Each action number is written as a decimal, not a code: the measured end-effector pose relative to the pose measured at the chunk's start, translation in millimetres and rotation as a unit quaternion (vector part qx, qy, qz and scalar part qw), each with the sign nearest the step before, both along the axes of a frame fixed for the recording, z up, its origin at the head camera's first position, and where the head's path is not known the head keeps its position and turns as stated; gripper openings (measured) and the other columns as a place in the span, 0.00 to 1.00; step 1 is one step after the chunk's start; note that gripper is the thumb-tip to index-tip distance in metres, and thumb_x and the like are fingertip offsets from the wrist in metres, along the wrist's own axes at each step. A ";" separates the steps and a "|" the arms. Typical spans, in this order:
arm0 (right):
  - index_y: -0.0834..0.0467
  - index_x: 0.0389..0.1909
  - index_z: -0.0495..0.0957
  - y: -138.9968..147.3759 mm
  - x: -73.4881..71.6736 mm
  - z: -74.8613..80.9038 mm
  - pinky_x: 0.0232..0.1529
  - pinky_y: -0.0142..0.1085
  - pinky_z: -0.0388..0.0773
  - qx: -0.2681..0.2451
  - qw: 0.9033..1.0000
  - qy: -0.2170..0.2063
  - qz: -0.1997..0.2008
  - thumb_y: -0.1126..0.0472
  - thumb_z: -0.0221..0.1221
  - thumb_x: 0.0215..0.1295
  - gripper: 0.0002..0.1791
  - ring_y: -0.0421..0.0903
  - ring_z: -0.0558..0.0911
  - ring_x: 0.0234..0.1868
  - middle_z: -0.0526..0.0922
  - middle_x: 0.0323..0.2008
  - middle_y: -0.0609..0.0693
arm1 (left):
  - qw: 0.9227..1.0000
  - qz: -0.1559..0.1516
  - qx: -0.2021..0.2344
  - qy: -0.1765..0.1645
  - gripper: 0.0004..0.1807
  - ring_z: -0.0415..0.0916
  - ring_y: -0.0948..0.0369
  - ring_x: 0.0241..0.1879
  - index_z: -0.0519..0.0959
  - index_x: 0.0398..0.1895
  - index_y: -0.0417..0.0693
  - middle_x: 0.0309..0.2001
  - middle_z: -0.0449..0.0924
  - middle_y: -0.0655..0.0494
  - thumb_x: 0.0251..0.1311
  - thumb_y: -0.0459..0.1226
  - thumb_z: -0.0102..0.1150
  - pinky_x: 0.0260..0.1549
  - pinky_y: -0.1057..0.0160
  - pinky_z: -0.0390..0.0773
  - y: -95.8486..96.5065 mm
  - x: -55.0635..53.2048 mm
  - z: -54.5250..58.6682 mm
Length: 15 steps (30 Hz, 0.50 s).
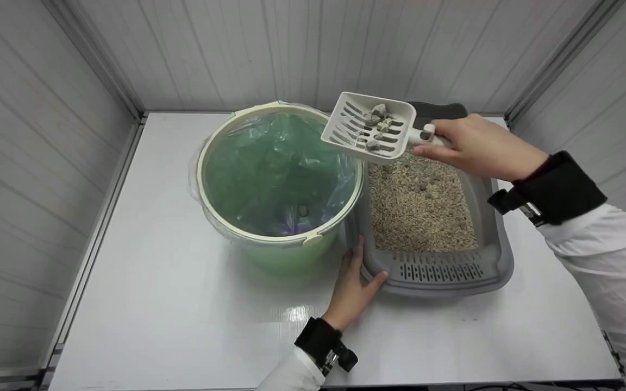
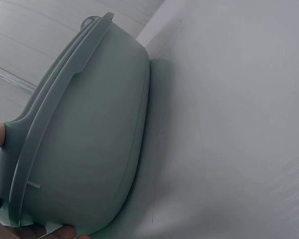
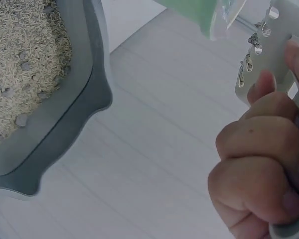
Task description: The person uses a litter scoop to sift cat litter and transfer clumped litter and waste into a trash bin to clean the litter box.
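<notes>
My right hand (image 1: 476,145) grips the handle of a white slotted litter scoop (image 1: 340,117), fingers curled round it in the right wrist view. Several grey clumps (image 1: 378,122) lie in the scoop, which is above the gap between the green bucket and the grey litter box (image 1: 492,266). Pale pellet litter (image 1: 421,217) fills the box, with darker clumps in it. At the box's near left corner, my left hand (image 1: 351,293) holds the rim; the left wrist view has its thumb on top and fingertips below.
Left of the box stands a green bucket (image 1: 286,260) with a pale rim and a clear plastic bag liner (image 1: 269,141). A small dark clump (image 1: 302,210) lies inside at the bottom. Both containers stand on a white table (image 1: 182,326) with panelled walls at the back and sides.
</notes>
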State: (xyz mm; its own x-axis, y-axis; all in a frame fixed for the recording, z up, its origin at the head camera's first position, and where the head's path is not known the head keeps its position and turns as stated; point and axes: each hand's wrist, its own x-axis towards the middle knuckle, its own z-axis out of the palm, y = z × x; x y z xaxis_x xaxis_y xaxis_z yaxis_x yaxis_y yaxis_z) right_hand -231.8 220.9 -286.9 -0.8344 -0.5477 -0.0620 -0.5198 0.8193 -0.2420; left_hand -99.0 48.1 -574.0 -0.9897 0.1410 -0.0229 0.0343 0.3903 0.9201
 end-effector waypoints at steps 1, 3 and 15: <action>0.58 0.35 0.74 -4.2 -0.7 1.4 0.19 0.36 0.69 0.009 1.000 0.004 0.009 0.41 0.51 0.67 0.22 0.43 0.69 0.17 0.71 0.18 0.48 | 1.000 0.000 0.000 0.000 0.47 0.49 0.45 0.71 0.39 0.76 0.58 0.71 0.48 0.38 0.61 0.56 0.54 0.67 0.49 0.57 -0.1 0.2 0.2; 0.58 0.33 0.73 -12.0 -1.7 3.8 0.20 0.36 0.70 0.034 0.999 0.018 0.028 0.41 0.51 0.67 0.22 0.43 0.70 0.17 0.72 0.18 0.49 | 1.000 0.000 0.002 0.001 0.47 0.49 0.45 0.71 0.39 0.76 0.58 0.71 0.48 0.37 0.61 0.56 0.54 0.67 0.49 0.57 -0.2 0.2 0.1; 0.57 0.24 0.67 -52.9 1.2 2.8 0.11 0.40 0.64 0.111 0.965 0.185 0.151 0.44 0.57 0.63 0.21 0.46 0.66 0.11 0.68 0.12 0.48 | 1.000 0.003 -0.004 0.021 0.48 0.51 0.45 0.70 0.40 0.76 0.55 0.70 0.50 0.36 0.61 0.54 0.55 0.67 0.49 0.57 -1.9 -1.0 -3.8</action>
